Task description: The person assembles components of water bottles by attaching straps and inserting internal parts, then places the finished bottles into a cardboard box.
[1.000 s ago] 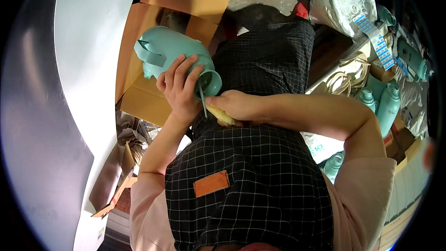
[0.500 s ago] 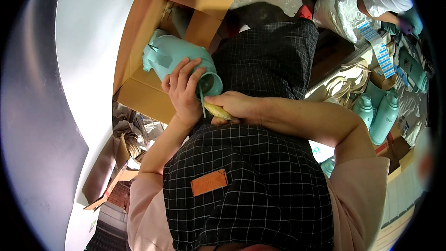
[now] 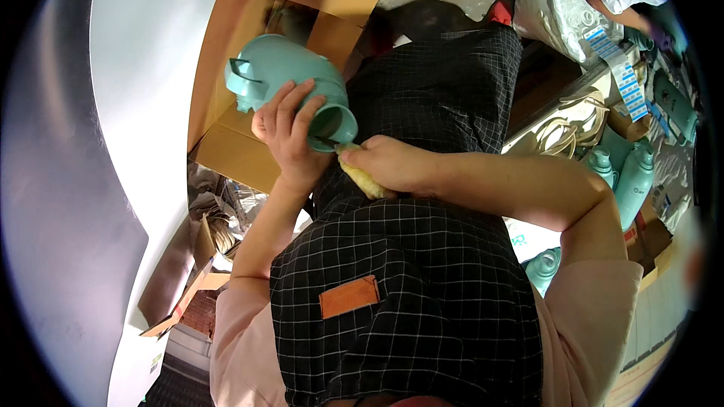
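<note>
My left hand (image 3: 290, 132) is closed round the neck end of a teal flask shell (image 3: 283, 64). The shell lies tilted, its round open mouth facing me and its handle at the far left. In my right hand (image 3: 392, 166) is a tool with a yellow, wrapped-looking handle (image 3: 366, 181). Its thin dark tip (image 3: 326, 141) reaches to the lower rim of the shell's mouth; the exact kind of tool cannot be made out.
An open cardboard box (image 3: 234, 151) stands beyond the shell. Teal flasks (image 3: 636, 181) stand at the right by coiled pale strips (image 3: 569, 132) and a blue-and-white label sheet (image 3: 615, 64). A white panel (image 3: 151, 68) rises at left. A co-worker's arm (image 3: 615, 11) shows far right.
The shell has turned and shifted slightly left in my left hand. A thin teal strip that hung from its mouth no longer shows. The yellow-handled tool has moved slightly right and down.
</note>
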`<state>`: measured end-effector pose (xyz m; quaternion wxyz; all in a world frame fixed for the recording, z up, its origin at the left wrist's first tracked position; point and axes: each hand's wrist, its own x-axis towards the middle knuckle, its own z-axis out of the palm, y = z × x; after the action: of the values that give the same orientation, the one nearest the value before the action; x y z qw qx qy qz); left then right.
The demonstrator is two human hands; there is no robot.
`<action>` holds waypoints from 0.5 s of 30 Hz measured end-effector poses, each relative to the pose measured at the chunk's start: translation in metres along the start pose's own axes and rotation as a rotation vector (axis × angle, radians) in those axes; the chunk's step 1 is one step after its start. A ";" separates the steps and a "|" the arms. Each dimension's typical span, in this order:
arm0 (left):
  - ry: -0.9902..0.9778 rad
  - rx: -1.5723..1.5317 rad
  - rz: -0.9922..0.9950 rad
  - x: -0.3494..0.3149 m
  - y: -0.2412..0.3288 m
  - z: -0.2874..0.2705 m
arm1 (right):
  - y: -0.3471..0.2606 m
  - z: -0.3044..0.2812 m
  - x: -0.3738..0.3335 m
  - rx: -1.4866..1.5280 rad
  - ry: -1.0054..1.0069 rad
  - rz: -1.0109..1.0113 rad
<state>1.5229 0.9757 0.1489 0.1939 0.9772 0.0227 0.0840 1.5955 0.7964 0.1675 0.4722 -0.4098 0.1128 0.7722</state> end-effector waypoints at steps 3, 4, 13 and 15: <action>0.014 -0.009 0.012 0.001 0.011 -0.003 | 0.007 0.004 0.010 -0.054 -0.049 -0.083; 0.025 0.010 0.023 -0.001 0.010 -0.003 | 0.008 0.007 0.011 -0.041 -0.066 -0.092; 0.028 0.073 0.052 -0.007 0.008 -0.026 | -0.003 0.006 0.008 0.464 -0.458 0.035; 0.042 0.068 0.042 -0.002 0.001 -0.021 | 0.003 0.002 0.001 0.649 -0.475 0.012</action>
<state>1.5172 0.9818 0.1678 0.1584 0.9815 0.0089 0.1075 1.5920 0.7960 0.1674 0.5856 -0.0489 0.2408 0.7724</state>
